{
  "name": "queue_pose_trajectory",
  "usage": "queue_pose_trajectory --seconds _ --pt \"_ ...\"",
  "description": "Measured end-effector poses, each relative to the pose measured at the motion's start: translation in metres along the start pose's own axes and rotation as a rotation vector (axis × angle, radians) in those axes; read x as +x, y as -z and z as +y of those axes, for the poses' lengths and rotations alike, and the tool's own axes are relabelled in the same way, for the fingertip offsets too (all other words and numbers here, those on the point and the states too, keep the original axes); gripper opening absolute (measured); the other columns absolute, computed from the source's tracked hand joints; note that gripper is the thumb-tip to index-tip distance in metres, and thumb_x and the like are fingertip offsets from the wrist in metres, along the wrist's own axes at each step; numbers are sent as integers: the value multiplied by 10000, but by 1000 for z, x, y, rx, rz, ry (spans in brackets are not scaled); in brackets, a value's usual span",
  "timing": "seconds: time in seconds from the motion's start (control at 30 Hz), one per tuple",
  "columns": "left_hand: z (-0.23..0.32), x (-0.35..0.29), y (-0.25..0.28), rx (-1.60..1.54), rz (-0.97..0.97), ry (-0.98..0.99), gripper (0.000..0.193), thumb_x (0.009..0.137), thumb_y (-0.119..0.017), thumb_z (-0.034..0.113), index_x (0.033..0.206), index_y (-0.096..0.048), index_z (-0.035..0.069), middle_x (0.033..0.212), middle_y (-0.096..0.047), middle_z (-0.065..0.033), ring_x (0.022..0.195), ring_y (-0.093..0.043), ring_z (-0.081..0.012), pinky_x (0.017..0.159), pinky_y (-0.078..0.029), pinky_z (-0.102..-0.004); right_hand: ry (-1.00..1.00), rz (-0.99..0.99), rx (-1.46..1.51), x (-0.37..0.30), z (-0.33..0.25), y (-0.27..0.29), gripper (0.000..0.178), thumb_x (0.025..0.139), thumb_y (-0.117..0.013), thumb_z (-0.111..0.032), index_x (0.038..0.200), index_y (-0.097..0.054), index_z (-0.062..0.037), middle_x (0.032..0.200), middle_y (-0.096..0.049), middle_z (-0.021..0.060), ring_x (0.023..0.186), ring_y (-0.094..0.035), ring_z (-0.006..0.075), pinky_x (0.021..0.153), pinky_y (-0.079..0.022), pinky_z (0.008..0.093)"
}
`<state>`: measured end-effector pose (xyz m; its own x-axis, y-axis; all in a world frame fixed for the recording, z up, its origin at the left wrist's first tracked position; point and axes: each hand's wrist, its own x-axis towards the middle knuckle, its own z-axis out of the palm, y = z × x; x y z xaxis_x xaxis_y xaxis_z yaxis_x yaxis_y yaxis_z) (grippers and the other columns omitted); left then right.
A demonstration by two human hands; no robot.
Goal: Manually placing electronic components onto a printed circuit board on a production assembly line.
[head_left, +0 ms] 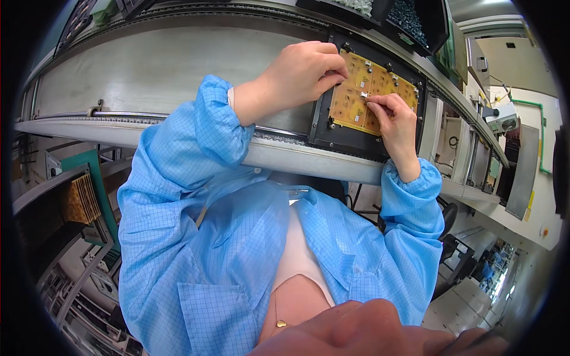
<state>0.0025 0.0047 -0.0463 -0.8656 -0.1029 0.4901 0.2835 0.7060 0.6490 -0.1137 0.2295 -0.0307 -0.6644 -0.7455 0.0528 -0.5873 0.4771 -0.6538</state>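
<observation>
A yellow-brown circuit board panel (344, 105) lies in a black fixture frame (323, 127), with small white and black parts on it. At the panel's left edge is my left hand (300, 72), its thumb and fingers pinched together. Whatever may be between those fingertips is too small or hidden to name. My right hand (396, 121) reaches over the middle of the panel. Its thumb and forefinger are closed on a small white component (364, 94) at the board's surface. Another white part (368, 63) stands on the panel farther back.
The frame sits on a conveyor with metal rails (279, 148) and a grey bed (160, 71). Beyond it stand a black bin of dark blue parts (407, 24) and a tray of white parts (356, 6). A rack with upright boards (83, 199) is at left.
</observation>
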Motion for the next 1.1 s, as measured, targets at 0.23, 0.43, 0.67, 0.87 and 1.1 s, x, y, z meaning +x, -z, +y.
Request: queue_pose_trajectory --seconds 0.23,0.43,0.67,0.87,1.1 --pt "0 -1 0 16 4 -17 97 862 -683 135 888 -711 46 878 -666 -87 821 -654 -273 715 -527 -365 -22 43 -23 -1 -5 -1 97 862 -703 -42 940 -726 9 849 -678 110 721 -687 197 661 -535 283" --pt "2 -1 -1 9 0 -6 94 863 -682 134 887 -712 49 874 -666 -86 819 -655 -272 713 -526 -365 -42 58 -58 -3 -4 -1 106 869 -698 -57 942 -727 13 874 -694 131 734 -696 236 684 -543 308" --pt "4 0 1 0 -4 -7 95 862 -683 135 891 -715 51 872 -664 -86 816 -653 -277 710 -524 -367 -123 72 -15 -3 -2 -1 120 874 -694 -55 957 -726 25 901 -709 142 776 -711 228 718 -554 300" --pt "1 -1 2 9 -16 -7 94 862 -681 132 893 -716 51 873 -662 -87 824 -650 -279 709 -523 -370 -98 41 -75 -1 -3 0 137 893 -689 -61 991 -724 29 869 -731 109 774 -700 142 722 -553 249" --pt "2 -3 1 17 -27 -7 84 860 -672 118 894 -719 56 879 -663 -81 830 -651 -277 721 -528 -371 -121 89 -67 -3 -5 -3 128 851 -725 -85 925 -735 19 878 -715 141 746 -714 236 700 -557 306"
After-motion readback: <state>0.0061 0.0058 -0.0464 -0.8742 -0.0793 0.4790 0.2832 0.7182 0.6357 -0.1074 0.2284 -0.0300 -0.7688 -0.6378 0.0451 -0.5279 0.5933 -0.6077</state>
